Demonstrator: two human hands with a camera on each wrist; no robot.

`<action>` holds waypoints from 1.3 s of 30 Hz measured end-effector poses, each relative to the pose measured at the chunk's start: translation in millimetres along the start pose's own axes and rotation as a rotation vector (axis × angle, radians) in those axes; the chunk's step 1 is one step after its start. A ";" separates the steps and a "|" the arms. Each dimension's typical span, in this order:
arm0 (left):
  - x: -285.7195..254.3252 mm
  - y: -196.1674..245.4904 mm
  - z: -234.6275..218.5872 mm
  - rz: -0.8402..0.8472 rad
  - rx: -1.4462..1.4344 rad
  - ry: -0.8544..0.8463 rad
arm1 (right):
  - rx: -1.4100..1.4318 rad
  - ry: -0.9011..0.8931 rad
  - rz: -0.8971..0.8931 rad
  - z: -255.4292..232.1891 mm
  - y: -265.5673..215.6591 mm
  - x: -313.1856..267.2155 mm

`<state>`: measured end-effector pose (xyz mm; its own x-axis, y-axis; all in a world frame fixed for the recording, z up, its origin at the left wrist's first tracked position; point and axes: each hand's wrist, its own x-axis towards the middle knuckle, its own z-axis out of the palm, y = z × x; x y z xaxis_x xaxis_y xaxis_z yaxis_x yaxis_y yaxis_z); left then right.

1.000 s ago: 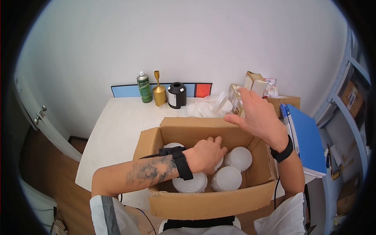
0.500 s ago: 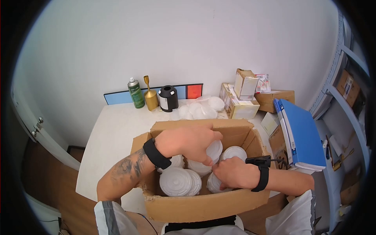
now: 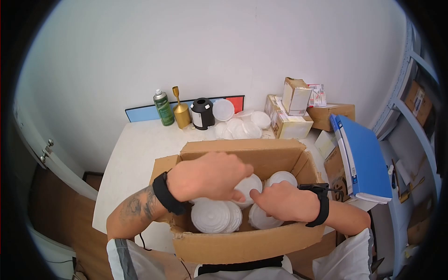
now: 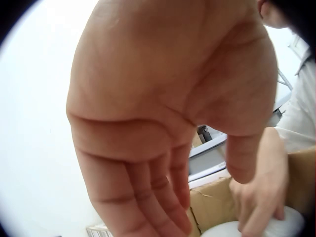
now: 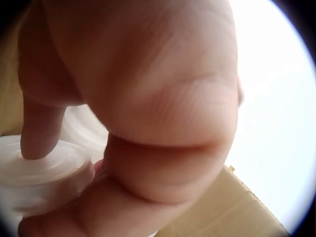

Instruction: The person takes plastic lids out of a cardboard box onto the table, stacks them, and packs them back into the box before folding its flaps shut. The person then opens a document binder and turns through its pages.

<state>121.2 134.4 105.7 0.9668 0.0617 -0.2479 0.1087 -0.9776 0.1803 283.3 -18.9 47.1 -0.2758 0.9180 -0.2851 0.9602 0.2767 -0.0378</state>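
Observation:
My left hand (image 3: 205, 175) hovers over an open cardboard box (image 3: 242, 246), its fingers loosely bent and nothing in them; the left wrist view shows the bare palm. Inside the box stand several round white plastic tubs; a lidded one (image 3: 212, 217) is at the near left. My right hand (image 3: 291, 203) grips a round plastic tub (image 3: 263, 219) in the right part of the box. In the right wrist view the thumb (image 5: 39, 143) presses on its top, while the fingers curl round its side. A loose round translucent lid (image 3: 223, 109) overlaps the black canister at the back.
Behind the box lies a pile of clear round lids (image 3: 238, 129). A green spray can (image 3: 164, 108), a gold candle holder (image 3: 182, 115) and a black canister (image 3: 202, 114) stand at the back left. Small cartons (image 3: 294, 123) and blue binders (image 3: 364, 154) are on the right.
Both hands now work low over the box, the right having come down to a tub. A round lid has appeared by the black canister as the left hand drew slightly left.

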 end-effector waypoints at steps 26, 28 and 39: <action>-34.8 23.4 16.3 0.049 0.191 -0.210 | 0.057 -0.150 0.001 8.9 10.2 27.0; -34.9 18.1 -12.7 0.074 0.093 -0.195 | 0.046 -0.120 -0.033 5.6 10.3 24.3; -15.5 -18.0 -21.0 -0.246 -0.063 0.284 | 0.071 -0.273 -0.096 7.5 9.8 23.4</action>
<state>109.2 155.3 126.3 0.9346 0.3552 -0.0191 0.3512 -0.9128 0.2084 286.6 3.2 32.9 -0.3530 0.7753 -0.5238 0.9335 0.3298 -0.1410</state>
